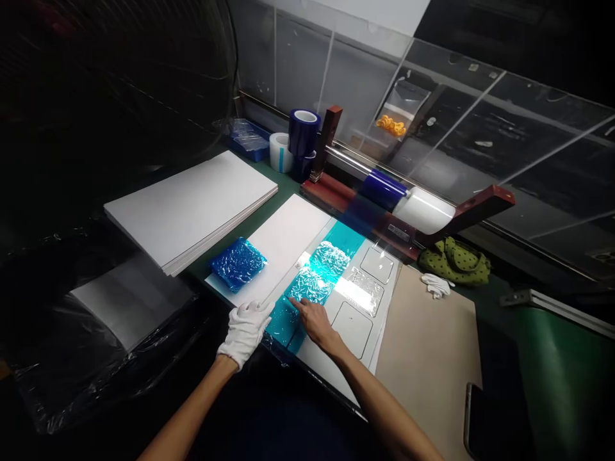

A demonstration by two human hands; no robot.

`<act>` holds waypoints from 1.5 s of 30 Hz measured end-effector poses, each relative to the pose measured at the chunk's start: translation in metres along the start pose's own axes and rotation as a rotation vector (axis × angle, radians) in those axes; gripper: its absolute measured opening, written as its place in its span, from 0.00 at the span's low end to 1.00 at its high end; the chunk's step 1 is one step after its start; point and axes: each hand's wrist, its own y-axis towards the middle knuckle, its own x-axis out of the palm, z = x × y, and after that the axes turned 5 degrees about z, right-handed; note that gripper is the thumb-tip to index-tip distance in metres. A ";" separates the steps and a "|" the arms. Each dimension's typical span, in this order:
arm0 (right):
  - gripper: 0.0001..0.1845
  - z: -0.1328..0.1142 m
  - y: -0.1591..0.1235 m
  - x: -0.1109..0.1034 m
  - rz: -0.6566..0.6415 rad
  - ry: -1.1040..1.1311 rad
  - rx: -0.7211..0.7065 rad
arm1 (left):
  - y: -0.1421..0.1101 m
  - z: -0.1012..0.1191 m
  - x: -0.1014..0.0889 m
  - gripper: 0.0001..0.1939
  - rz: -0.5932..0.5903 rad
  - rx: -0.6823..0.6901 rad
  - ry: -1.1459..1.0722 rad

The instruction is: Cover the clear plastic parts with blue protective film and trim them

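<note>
My left hand (246,330), in a white glove, rests at the front edge of a pale panel (353,330), its fingers lying on the edge. Bare, my right hand (314,322) touches a strip of blue film (284,320) with an outstretched index finger; its other fingers are bent. The film runs over the panel from a blue roll (383,189) behind and overhangs the front edge. Wrinkles and glare show along its middle. Outlined rounded squares mark the panel to the right. A crumpled blue film wad (237,264) lies left of my gloved hand on a white sheet (283,234).
A stack of white sheets (196,208) stands left. Behind are upright tape rolls (304,131) and a dark red roll stand (331,195). To the right lie a brown board (427,339), a white glove (436,285), a green spotted cloth (454,261) and a phone (473,419).
</note>
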 end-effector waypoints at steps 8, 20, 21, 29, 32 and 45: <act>0.26 -0.006 0.013 0.001 -0.011 -0.066 -0.030 | -0.041 -0.023 0.011 0.26 0.022 -0.569 -0.512; 0.28 0.049 -0.087 0.023 0.000 -0.112 0.010 | -0.045 -0.010 0.033 0.28 0.029 -0.701 -1.024; 0.28 0.054 -0.097 0.026 0.009 -0.104 0.017 | -0.045 -0.009 0.032 0.28 0.042 -0.705 -1.033; 0.26 0.079 -0.141 0.040 0.228 0.051 0.133 | -0.061 0.015 -0.003 0.22 0.178 -0.697 -1.040; 0.25 0.081 -0.143 0.035 0.343 0.201 0.128 | -0.056 0.014 -0.026 0.22 0.262 -0.686 -1.016; 0.26 0.065 -0.129 0.018 0.502 0.345 0.240 | 0.087 -0.078 -0.086 0.30 0.457 -0.555 -0.902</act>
